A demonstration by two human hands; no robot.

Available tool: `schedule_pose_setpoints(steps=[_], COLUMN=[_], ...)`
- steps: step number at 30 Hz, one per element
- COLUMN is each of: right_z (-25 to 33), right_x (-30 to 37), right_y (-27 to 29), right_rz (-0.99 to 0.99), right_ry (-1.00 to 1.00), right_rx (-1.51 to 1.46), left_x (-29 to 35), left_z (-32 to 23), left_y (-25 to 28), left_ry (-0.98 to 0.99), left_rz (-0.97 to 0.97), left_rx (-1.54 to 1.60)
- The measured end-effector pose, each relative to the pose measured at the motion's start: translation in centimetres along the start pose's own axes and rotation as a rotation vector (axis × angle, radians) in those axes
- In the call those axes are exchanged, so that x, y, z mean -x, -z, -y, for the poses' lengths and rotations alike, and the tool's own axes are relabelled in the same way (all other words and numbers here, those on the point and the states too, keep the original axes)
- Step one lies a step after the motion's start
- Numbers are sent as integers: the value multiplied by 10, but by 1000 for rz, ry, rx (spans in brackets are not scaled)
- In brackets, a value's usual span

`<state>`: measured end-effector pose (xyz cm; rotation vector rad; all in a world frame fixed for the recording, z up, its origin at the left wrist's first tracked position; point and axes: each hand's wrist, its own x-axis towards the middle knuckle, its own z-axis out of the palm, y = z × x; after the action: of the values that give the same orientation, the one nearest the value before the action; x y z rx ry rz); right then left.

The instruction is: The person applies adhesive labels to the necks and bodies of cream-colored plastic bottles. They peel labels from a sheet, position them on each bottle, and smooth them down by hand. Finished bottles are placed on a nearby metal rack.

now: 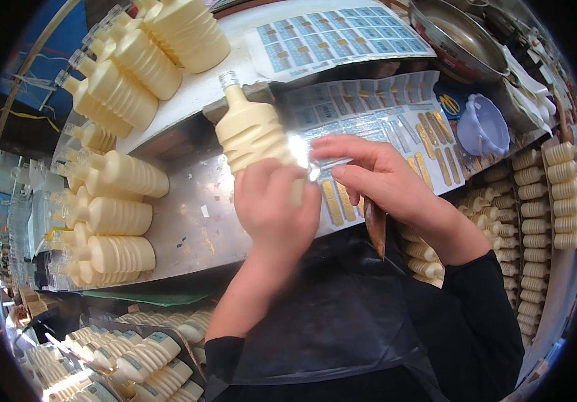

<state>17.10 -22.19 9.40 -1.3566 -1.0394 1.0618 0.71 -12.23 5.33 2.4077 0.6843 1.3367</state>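
Note:
A cream-coloured ribbed plastic bottle [253, 134] with a clear threaded neck lies tilted over the workbench, its neck pointing away from me. My left hand [273, 204] is closed around its lower end, slightly blurred. Just right of the bottle is my right hand [375, 175], thumb and forefinger reaching toward its side. A bright, shiny patch at those fingertips may be a clear label or only glare; I cannot tell. Below the right palm hangs a brown, flat, pointed tool [375, 229], tucked in the curled lower fingers. Label sheets [446, 175] with gold strips lie beneath the right hand.
Several cream bottles [119, 251] lie along the bench's left side, with more [188, 33] on the white shelf. A blue label sheet [328, 37] rests there too. At right are a lilac bucket [481, 124] and a metal basin [463, 33]. Stacked bottles [536, 228] fill crates.

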Motion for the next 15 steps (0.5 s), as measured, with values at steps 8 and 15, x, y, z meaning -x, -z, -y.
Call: schedule_pose_setpoints(steps=[8,15], right_z=[-24,-8], right_x=[-59,-106], right_y=[-15,-16], right_rz=[149,-27], right_ry=[-228,-176], right_rx=[-131,-70], left_x=[-10,-30], left_z=[35,69], left_y=[17,12], left_ry=[568,840], left_rz=[-88,-188], left_rx=[761,885])
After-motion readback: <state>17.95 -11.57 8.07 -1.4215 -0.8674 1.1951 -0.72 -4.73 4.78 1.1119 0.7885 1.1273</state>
